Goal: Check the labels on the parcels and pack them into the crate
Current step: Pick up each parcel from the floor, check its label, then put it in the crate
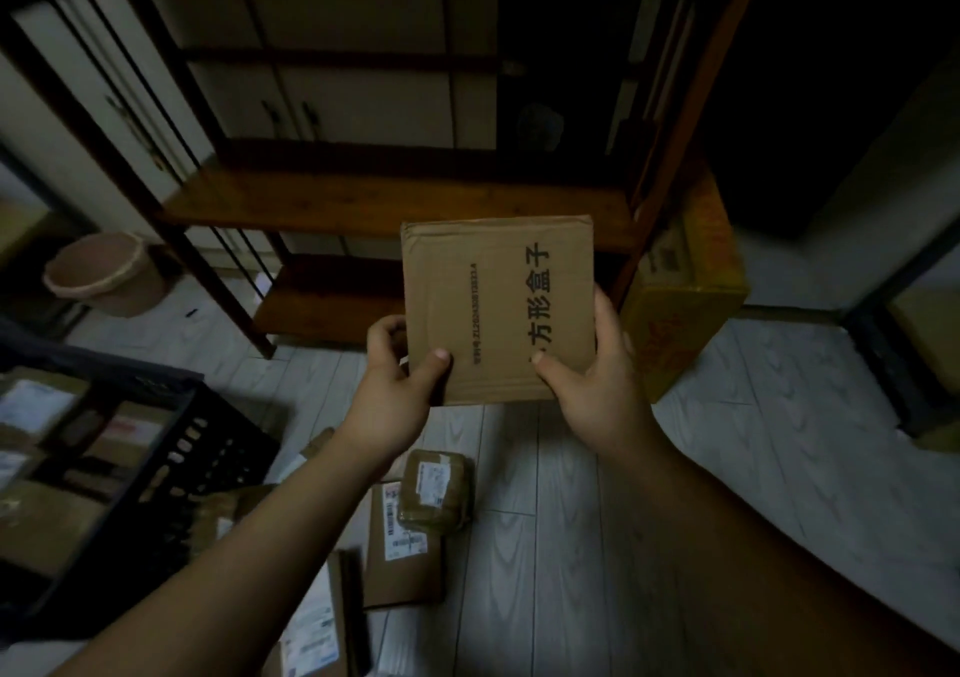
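Observation:
A flat brown cardboard parcel (493, 302) with large black printed characters is held up in front of me. My left hand (400, 375) grips its lower left corner, thumb on the front face. My right hand (592, 380) grips its lower right edge, thumb on the front. The black slotted plastic crate (171, 473) stands on the floor at the left and holds several labelled parcels. On the floor below my hands lie a small taped parcel (436, 489), a flat labelled box (400, 557) under it and another labelled parcel (311, 624) near the bottom edge.
A dark wooden shelf rack (395, 203) stands straight ahead. A yellow cardboard box (680, 286) sits right of it and a pink bucket (98, 273) at the far left. Pale floorboards (727, 468) stretch to the right.

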Tool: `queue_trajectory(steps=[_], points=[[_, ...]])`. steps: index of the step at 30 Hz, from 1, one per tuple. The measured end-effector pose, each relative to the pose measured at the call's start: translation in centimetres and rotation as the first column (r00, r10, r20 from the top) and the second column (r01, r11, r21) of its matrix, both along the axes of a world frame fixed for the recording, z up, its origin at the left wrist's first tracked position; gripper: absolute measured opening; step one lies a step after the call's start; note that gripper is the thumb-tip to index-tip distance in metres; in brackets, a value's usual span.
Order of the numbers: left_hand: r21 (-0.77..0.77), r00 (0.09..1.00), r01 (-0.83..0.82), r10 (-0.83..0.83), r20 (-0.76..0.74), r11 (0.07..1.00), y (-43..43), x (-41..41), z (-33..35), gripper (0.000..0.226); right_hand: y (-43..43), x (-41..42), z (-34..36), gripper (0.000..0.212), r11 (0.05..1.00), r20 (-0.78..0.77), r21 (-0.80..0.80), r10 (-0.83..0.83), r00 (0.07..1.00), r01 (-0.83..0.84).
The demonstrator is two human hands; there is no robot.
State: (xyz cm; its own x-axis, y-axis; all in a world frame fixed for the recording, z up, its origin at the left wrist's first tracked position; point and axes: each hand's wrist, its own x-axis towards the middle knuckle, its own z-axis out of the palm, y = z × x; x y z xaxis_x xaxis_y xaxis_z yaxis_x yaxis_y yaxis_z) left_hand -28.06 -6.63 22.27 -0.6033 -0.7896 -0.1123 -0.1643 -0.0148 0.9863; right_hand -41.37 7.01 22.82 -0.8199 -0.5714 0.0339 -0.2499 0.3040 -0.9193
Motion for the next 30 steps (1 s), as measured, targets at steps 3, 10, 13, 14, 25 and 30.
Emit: queue_trajectory(steps=[3, 10, 13, 14, 25, 30], points=[[-0.04, 0.999, 0.01, -0.008, 0.048, 0.999, 0.2, 1.8, 9.3, 0.039, 0.5, 1.7, 9.5, 0.083, 1.0, 0.009, 0.012, -0.01, 1.0, 0.01], [-0.085, 0.991, 0.085, -0.076, 0.108, 0.993, 1.2, 7.5, 29.7, 0.036, 2.5, 7.7, 30.0, 0.084, 1.0, 0.048, -0.003, -0.025, 0.999, 0.025], [-0.116, 0.988, 0.13, -0.119, 0.103, 0.985, 1.8, 10.2, 36.7, 0.038, 3.9, 10.0, 36.8, 0.084, 0.999, 0.037, -0.038, -0.006, 0.999, 0.007], [-0.14, 0.986, 0.142, -0.128, 0.103, 0.98, 2.2, 11.1, 38.7, 0.04, 4.4, 10.7, 38.7, 0.083, 0.999, 0.024, -0.048, -0.002, 1.0, 0.003], [-0.197, 0.998, 0.054, -0.059, -0.022, 0.979, 8.4, 20.8, 51.6, 0.044, 8.8, 18.1, 50.1, 0.084, 0.983, -0.112, -0.143, 0.101, 0.989, -0.116], [-0.188, 0.995, 0.005, -0.024, -0.099, 0.982, 8.7, 25.7, 55.0, 0.045, 8.3, 22.2, 53.7, 0.082, 0.962, -0.159, -0.19, 0.165, 0.973, -0.194]])
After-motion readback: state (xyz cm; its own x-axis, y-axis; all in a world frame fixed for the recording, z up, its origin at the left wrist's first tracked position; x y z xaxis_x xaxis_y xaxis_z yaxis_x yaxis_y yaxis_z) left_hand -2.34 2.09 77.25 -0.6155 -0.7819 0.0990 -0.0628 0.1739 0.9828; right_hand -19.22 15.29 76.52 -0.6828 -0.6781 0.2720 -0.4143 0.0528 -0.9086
